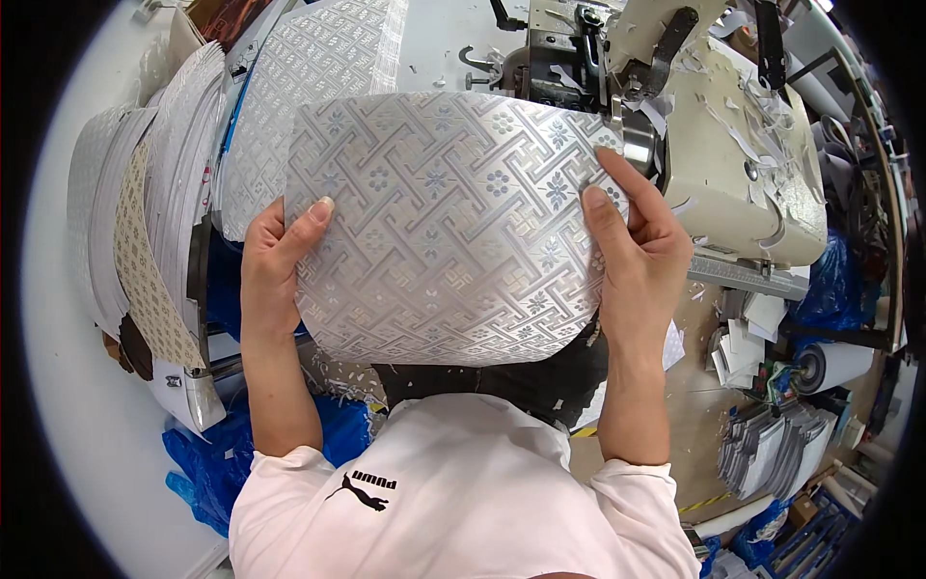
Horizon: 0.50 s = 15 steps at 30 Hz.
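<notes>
Silvery, glossy sheet (449,232) fills the middle of the frame, patterned with interlocking bars and small flowers; its corners are rounded at the lower edge, and we hold it up by its two sides. Our left hand (278,256) pinches the left edge, thumb on the patterned face and the other fingers mostly hidden. Our right hand (641,232) grips the right edge, thumb pressed on the face and forefinger stretched toward the upper right corner.

Just above and behind it, toward the upper left of the frame, we see a stack of matching patterned sheets (309,72) on the white desk (439,48). Right of that, at the top, stands a cream machine (748,159) strewn with white scraps, its shiny metal cylinder (639,145) just beside the sheet's upper right corner.

At the left of the frame we have a thick, curved stack of pale sheets (178,183) with a beige patterned piece (152,256) at its front. Blue plastic (207,468) lies bunched at the lower left, and bundles of cut pieces (772,449) sit at the lower right.
</notes>
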{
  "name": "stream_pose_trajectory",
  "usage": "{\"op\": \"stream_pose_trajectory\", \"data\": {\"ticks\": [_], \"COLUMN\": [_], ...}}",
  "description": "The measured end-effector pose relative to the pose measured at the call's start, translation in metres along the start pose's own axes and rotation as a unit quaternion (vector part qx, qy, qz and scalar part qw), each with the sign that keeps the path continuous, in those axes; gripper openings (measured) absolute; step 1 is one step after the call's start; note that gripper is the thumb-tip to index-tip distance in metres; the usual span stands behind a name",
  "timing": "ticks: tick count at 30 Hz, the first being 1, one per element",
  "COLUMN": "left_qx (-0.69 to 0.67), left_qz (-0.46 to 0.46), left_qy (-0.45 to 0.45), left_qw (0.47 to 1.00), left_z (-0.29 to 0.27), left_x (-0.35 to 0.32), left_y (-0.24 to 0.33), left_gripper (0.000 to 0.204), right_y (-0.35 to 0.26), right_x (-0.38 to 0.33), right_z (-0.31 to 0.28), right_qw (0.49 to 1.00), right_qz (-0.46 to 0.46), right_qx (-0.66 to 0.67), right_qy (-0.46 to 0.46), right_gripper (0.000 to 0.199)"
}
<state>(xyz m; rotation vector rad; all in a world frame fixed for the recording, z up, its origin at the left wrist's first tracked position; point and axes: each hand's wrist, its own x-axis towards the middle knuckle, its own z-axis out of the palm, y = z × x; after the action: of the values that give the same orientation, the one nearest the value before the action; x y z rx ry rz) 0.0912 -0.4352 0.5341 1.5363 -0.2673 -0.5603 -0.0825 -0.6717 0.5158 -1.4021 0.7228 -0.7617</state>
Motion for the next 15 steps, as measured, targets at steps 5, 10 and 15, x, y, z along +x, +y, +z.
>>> {"op": "stream_pose_trajectory", "data": {"ticks": [5, 10, 15], "left_qx": [0.043, -0.017, -0.062], "left_qz": [-0.025, -0.054, -0.078], "left_qy": [-0.093, -0.203, -0.280], "left_qw": [0.994, 0.978, 0.955], "left_z": [0.025, 0.079, 0.139], "left_x": [0.003, 0.005, 0.005], "left_y": [-0.018, -0.029, -0.033], "left_gripper": [0.031, 0.028, 0.029], "right_y": [-0.004, -0.015, -0.036], "right_x": [0.012, 0.026, 0.039], "right_z": [-0.045, -0.111, -0.179], "right_qw": [0.999, 0.999, 0.991], "right_qz": [-0.013, -0.033, -0.041], "right_qx": [-0.028, -0.036, -0.125], "right_qy": [0.028, 0.022, 0.036], "right_gripper": [0.034, 0.035, 0.034]}}
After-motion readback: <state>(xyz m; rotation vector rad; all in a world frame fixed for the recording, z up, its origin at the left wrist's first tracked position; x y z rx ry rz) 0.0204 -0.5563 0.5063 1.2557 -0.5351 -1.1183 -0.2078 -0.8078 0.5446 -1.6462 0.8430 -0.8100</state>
